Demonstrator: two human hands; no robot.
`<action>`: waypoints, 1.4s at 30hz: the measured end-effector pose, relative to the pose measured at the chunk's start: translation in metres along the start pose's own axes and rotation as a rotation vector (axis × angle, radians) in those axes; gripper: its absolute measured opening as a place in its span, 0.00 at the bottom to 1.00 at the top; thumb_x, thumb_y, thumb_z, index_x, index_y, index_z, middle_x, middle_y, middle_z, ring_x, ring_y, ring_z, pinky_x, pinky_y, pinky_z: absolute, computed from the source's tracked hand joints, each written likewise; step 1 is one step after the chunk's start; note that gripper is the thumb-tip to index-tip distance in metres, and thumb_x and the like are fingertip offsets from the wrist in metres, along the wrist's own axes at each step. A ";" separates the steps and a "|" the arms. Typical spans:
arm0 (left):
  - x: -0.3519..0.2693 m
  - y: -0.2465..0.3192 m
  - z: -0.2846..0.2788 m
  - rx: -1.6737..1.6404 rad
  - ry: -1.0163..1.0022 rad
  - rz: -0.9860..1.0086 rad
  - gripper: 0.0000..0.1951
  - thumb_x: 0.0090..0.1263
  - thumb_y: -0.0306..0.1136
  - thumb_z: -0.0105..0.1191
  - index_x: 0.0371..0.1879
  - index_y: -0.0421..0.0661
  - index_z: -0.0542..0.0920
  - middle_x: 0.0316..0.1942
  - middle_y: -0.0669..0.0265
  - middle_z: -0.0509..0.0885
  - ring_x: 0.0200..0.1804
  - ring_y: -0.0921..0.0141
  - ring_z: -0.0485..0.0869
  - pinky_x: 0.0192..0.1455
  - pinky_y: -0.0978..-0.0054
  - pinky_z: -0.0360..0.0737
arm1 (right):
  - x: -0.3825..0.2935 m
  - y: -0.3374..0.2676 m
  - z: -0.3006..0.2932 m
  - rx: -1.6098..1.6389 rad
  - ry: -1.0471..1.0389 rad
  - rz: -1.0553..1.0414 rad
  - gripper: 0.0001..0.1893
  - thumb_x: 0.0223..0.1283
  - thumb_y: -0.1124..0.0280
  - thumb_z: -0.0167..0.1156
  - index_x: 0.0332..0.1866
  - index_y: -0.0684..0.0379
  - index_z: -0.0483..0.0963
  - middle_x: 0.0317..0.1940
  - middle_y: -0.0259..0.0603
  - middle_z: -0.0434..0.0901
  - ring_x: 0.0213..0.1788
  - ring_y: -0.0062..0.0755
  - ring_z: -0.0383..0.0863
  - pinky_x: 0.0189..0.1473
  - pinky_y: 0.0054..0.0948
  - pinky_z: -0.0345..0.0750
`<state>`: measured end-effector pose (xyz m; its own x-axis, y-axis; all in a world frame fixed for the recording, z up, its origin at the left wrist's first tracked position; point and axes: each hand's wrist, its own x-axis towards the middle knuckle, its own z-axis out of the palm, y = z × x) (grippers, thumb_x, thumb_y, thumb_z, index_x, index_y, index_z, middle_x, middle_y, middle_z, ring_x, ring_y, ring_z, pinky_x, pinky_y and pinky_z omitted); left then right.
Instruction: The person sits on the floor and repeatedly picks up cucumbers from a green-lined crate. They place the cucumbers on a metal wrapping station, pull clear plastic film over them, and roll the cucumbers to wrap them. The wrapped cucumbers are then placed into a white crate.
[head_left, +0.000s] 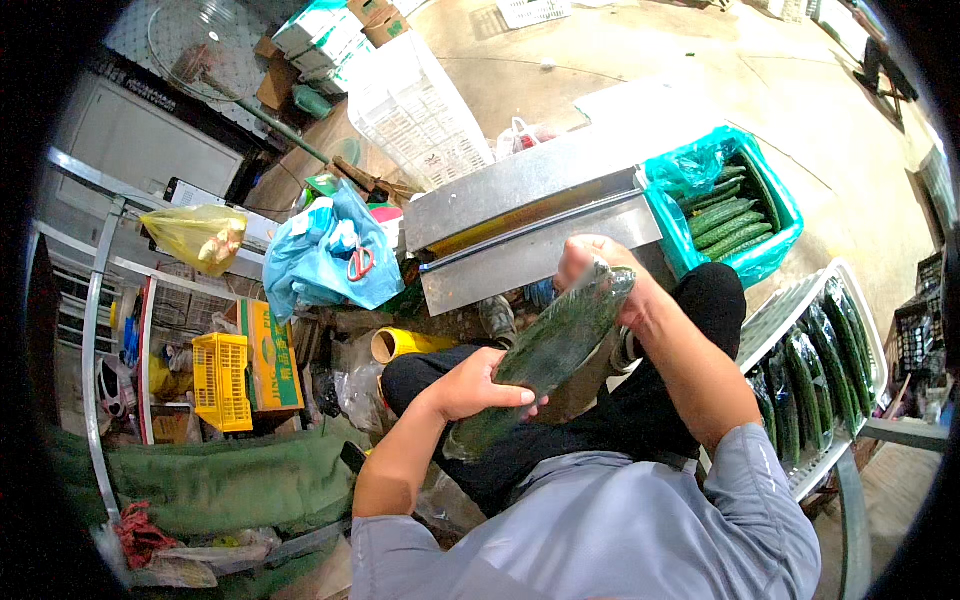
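A bundle of cucumbers in clear plastic (555, 345) lies slantwise above my lap, between both hands. My left hand (487, 386) grips its lower half, with the thumb across the top. At the upper end my right hand (604, 277) is closed on the plastic; its fingertips are blurred. Just beyond my hands stands a metal bench with a slotted top (525, 247). To its right, loose cucumbers (727, 217) lie in a crate lined with teal plastic (787, 225). By my right side, plastic-wrapped cucumbers (802, 375) are lined up in a white crate (874, 360).
On the left, a blue plastic bag (300, 277) with red-handled scissors (361, 264) sits beside a yellow bag (199, 232) on a metal frame (97, 300). A yellow basket (221, 382) is below. A tall white crate (416, 105) stands behind the bench. Someone's legs (881, 67) show far right.
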<state>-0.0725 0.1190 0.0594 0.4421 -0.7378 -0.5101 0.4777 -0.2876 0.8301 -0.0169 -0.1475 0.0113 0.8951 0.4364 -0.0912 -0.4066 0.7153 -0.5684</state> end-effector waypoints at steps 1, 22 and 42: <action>0.002 0.000 -0.001 -0.051 -0.002 -0.016 0.21 0.66 0.31 0.69 0.55 0.35 0.83 0.46 0.59 0.90 0.44 0.69 0.89 0.54 0.67 0.86 | 0.000 0.003 0.000 -0.002 -0.008 -0.001 0.16 0.73 0.61 0.66 0.28 0.49 0.72 0.21 0.26 0.70 0.23 0.22 0.70 0.24 0.28 0.69; 0.039 0.027 -0.045 -0.501 0.337 0.553 0.28 0.75 0.40 0.58 0.69 0.35 0.72 0.49 0.52 0.87 0.46 0.62 0.90 0.53 0.58 0.90 | -0.030 0.087 -0.009 -0.215 0.176 0.253 0.39 0.77 0.27 0.36 0.52 0.53 0.82 0.47 0.30 0.85 0.55 0.27 0.80 0.58 0.35 0.73; 0.045 0.040 -0.027 -0.853 0.706 1.018 0.23 0.78 0.47 0.54 0.63 0.46 0.74 0.55 0.58 0.84 0.54 0.61 0.84 0.62 0.55 0.82 | -0.028 0.139 0.030 -0.034 0.524 0.119 0.18 0.77 0.61 0.58 0.26 0.50 0.67 0.17 0.24 0.62 0.17 0.19 0.58 0.21 0.26 0.54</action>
<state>-0.0129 0.0904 0.0638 0.9935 0.1118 -0.0191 -0.0742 0.7678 0.6363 -0.1037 -0.0439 -0.0405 0.8177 0.1762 -0.5480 -0.5129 0.6551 -0.5548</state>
